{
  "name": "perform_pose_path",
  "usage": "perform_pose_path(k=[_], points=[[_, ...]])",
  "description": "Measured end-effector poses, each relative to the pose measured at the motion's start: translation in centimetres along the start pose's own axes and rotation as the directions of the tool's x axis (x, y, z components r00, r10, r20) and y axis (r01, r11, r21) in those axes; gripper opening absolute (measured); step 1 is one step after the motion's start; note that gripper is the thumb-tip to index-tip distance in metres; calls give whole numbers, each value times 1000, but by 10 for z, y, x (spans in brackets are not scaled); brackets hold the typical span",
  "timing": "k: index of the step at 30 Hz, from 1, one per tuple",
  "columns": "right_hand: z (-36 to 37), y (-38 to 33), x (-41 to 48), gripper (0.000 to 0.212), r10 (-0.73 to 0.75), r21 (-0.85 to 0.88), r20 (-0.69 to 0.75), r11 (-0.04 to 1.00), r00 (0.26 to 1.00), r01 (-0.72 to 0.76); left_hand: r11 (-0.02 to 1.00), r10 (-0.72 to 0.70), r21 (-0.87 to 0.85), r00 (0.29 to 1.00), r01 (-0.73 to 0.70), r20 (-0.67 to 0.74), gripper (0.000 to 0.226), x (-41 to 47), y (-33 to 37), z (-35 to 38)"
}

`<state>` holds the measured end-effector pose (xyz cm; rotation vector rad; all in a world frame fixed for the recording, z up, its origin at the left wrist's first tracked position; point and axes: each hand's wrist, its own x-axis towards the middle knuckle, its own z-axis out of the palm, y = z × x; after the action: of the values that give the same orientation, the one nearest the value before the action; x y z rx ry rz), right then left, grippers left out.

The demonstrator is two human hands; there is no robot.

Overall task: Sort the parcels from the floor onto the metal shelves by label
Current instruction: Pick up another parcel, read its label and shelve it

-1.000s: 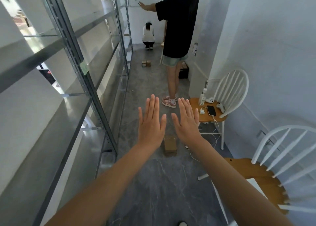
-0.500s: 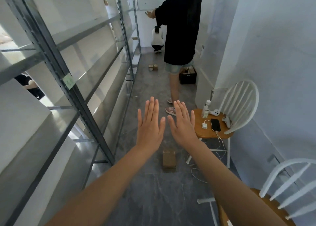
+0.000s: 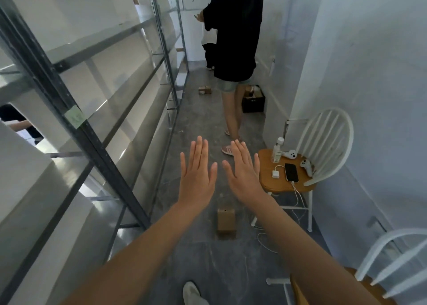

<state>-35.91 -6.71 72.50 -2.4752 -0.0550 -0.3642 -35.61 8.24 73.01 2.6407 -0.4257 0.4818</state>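
Against the far wall of the aisle, a black crate (image 3: 253, 102) sat on the floor with brown cardboard boxes showing above its rim; how many could not be told. On the grey, marbled floor (image 3: 231, 263) between the outstretched forearms lay a small brown cardboard parcel (image 3: 226, 220), rectangular and plain. A second pair of small parcels (image 3: 205, 89) lay farther along, near the foot of the metal shelves (image 3: 97, 57), whose shiny steel boards and dark perforated uprights ran down the aisle's left side. A pale green label (image 3: 74, 116) was stuck to the nearest upright. The left hand (image 3: 197, 177) and the right hand (image 3: 243, 175) were both held flat and fully spread, backs up, grasping nothing, just beside each other above the near parcel. On the round wooden seat of a white spindle-back chair (image 3: 323, 140) lay a phone (image 3: 291, 172), a white charger (image 3: 275, 174) and a clear bottle (image 3: 277, 149). A person in a black top (image 3: 235, 34) stood farther down the aisle.
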Motion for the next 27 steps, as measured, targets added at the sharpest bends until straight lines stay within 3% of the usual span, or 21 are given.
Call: perform_pose_path(k=[10,27], points=[[13,25,75,62,68,-75,5,995,998,-67,996,44,-82,999,-42,24,70,81,-20,47],[116,18,242,61,148,-105,85,985,985,-139,987,1,-159,996,14,91,65,225,-153,100]])
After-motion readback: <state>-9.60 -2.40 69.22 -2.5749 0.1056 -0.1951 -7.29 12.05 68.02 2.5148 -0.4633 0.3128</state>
